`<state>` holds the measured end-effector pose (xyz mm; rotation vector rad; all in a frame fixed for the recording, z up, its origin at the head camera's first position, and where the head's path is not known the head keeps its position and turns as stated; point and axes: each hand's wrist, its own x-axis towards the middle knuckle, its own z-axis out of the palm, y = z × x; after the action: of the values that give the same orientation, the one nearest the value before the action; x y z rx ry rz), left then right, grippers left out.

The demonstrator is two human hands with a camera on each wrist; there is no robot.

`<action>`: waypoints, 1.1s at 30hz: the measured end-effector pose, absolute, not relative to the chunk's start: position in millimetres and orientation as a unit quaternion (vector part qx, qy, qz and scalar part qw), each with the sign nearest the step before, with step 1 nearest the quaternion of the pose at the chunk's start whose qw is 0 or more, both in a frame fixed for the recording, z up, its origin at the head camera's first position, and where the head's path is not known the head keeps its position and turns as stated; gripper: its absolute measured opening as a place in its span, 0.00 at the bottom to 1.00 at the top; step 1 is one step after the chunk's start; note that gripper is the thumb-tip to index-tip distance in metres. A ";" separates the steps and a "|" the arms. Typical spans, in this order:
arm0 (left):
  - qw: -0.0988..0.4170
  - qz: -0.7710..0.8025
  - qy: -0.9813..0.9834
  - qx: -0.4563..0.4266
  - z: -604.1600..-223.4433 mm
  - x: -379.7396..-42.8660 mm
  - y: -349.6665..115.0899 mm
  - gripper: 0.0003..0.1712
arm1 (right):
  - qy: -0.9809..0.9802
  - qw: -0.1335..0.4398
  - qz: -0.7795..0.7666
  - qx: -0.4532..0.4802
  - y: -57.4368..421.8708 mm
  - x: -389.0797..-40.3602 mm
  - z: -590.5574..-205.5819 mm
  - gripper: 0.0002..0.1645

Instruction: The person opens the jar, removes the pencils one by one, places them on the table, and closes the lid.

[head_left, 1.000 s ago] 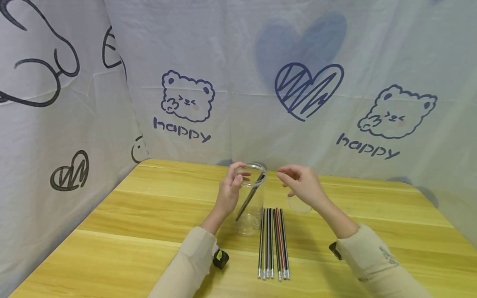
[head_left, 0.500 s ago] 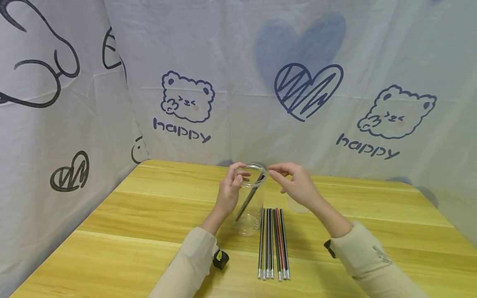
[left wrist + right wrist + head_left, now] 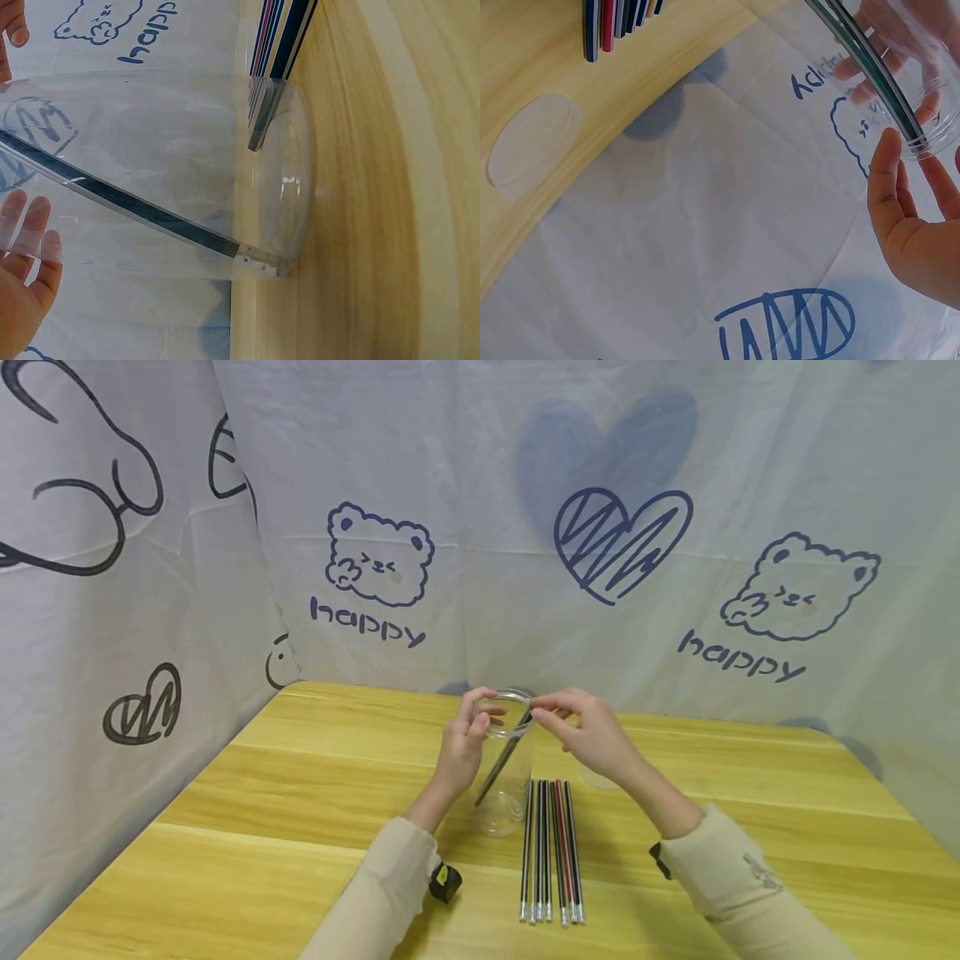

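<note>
My left hand grips a clear plastic jar near its rim, from the left side. The jar stands upright on the table. Inside it a dark, striped pencil leans diagonally, its silver-banded end at the base and its other end up at the rim. My right hand has come to the rim from the right. In the right wrist view, the thumb and a finger of the right hand lie either side of the pencil's upper end, the thumb a little apart from it.
A row of several dark pencils and a red one lies just right of the jar, silver ends toward me. Behind the right forearm lies a clear round lid. A printed white cloth hangs along the table's back edge.
My right hand has moved left from beyond the jar to its rim, reaching the pencil's upper end. The left hand and the jar have stayed in place.
</note>
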<state>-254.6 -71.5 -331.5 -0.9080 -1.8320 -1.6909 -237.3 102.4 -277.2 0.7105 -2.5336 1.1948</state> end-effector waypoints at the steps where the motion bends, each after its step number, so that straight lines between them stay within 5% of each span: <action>1: 0.241 -0.619 -0.669 -0.333 -331.6 -254.6 -71.5 0.36 | -0.872 0.128 0.404 0.246 102.2 -237.8 -277.0 0.14; 10: 0.244 -0.620 -0.667 -0.334 -332.9 -255.2 -71.3 0.30 | -0.879 0.162 0.355 0.273 98.8 -242.9 -276.0 0.14; 22: 0.244 -0.613 -0.675 -0.330 -332.1 -255.6 -71.1 0.37 | -0.874 0.214 0.311 0.304 88.7 -248.2 -268.1 0.06; 33: 0.247 -0.608 -0.676 -0.335 -332.4 -255.4 -70.8 0.42 | -0.906 0.133 0.294 0.275 82.5 -248.6 -250.1 0.05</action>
<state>-255.4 -70.8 -332.4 -0.9143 -1.8419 -1.6584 -248.6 82.5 -250.1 0.7988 -2.6266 0.8525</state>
